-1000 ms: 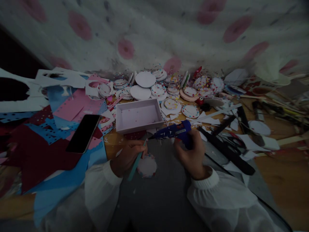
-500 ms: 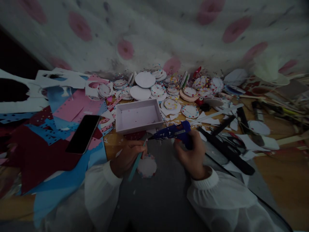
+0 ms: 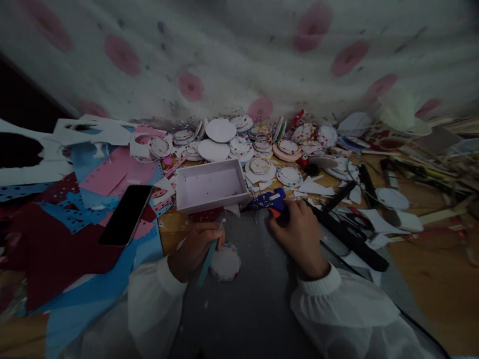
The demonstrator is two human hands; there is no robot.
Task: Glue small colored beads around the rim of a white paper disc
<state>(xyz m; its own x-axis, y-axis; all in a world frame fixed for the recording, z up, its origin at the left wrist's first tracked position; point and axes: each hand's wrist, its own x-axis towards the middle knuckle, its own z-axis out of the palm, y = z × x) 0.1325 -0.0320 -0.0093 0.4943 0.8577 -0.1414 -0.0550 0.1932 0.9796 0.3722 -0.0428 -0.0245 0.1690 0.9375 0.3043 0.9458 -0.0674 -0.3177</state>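
Note:
My left hand (image 3: pixel 198 247) pinches a flat teal stick (image 3: pixel 207 262), held slanted; a small pale bit shows at its upper end. Just below those fingers lies a round white disc (image 3: pixel 225 263) with a dotted, coloured rim, on the grey mat (image 3: pixel 243 309). My right hand (image 3: pixel 301 234) is closed around the handle of a blue glue gun (image 3: pixel 267 200). The gun's dark nozzle points left, toward the front of a shallow white box (image 3: pixel 209 204), apart from the stick. The hand hides most of the handle.
Many dotted discs (image 3: pixel 241 145) and plain white ones (image 3: pixel 220 129) crowd the back. A phone (image 3: pixel 126 214) lies on coloured sheets (image 3: pixel 75 254) at left. On the right are a long black bar (image 3: pixel 348 237), scissors (image 3: pixel 355 218) and paper scraps; a black cord (image 3: pixel 344 263) trails there.
The glue gun has moved back, away from the stick's tip, and sits lower, closer to the mat. My left hand keeps its hold on the teal stick. The view has shifted slightly.

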